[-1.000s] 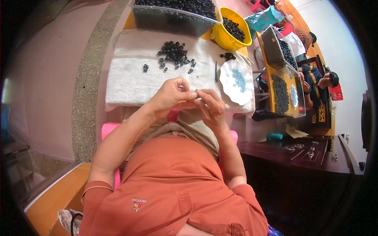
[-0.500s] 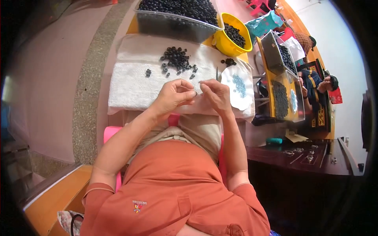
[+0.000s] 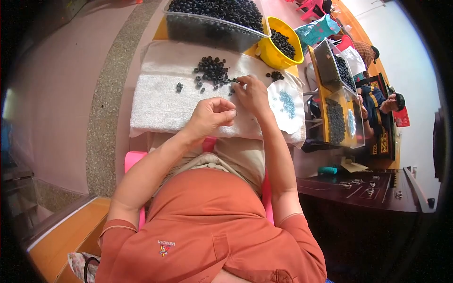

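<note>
Small black ring-like parts [image 3: 212, 70] lie in a loose pile on the white cloth [image 3: 160, 101] in front of me. My right hand [image 3: 252, 96] reaches to the pile's right edge, its thumb and fingers drawn together beside a few dark parts; whether one is between them is hard to see. Lower and to the left, my left hand [image 3: 210, 115] stays above the cloth's near edge with thumb and index finger pinched. A tiny dark spot shows at its fingertips, too small to name. Right of my right hand, a white scalloped sheet [image 3: 278, 120] bears small bluish bits [image 3: 287, 104].
Beyond the cloth stand a clear bin [image 3: 212, 30] of black parts and a yellow bucket [image 3: 271, 55] of similar parts. A small dark cluster [image 3: 275, 76] lies near the bucket. Further right are clear boxes [image 3: 347, 113] on a stand, and another person's arm [image 3: 389, 102].
My right hand has moved forward and slightly left, away from my left hand, to the pile's right edge. My left hand has stayed nearly in place.
</note>
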A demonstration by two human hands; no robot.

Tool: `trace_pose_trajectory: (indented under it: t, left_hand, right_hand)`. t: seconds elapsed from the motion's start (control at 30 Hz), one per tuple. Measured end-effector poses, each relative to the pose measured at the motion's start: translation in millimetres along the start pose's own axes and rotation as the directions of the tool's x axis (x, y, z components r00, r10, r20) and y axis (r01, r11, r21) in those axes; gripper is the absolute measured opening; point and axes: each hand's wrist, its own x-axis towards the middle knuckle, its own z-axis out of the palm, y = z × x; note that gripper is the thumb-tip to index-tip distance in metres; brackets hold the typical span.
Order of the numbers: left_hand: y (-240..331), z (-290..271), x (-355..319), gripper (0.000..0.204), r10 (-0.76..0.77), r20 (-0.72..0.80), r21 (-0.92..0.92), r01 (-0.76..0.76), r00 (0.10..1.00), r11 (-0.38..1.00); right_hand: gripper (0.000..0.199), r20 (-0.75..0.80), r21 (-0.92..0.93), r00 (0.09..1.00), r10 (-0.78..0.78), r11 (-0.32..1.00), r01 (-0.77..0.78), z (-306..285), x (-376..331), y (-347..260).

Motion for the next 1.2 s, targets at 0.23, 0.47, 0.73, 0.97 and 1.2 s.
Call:
trace_pose_trajectory:
  t: [0.23,0.47,0.73,0.97,1.2]
  left_hand:
    - [-0.2,0.4,0.9,0.015,0.012,-0.020,-0.008,-0.012,1.000,1.000]
    - [-1.6,-0.5,1.6,0.014,0.004,-0.040,-0.017,-0.005,0.999,1.000]
    - [-0.4,-1.2,1.9,0.014,0.001,-0.046,-0.035,-0.003,0.999,0.999]
    - [1.3,-1.3,1.6,0.013,0.002,-0.049,-0.049,-0.004,0.999,0.999]
    - [1.8,-1.1,1.0,0.013,-0.002,-0.072,-0.047,-0.001,0.997,0.999]
  right_hand:
    - [0.026,0.164,0.004,0.986,0.024,1.000,-0.025,-3.3,7.1,3.1]
    - [0.021,0.188,0.107,0.982,-0.023,0.994,0.003,-5.0,3.2,12.8]
    - [0.019,-0.051,0.292,0.994,-0.094,0.951,0.105,-0.2,-11.0,22.4]
    - [0.013,0.042,0.583,0.998,0.050,0.810,-0.065,1.7,-21.1,27.8]
    - [0.015,0.164,0.835,0.975,0.151,0.505,-0.218,-1.1,-29.9,25.3]
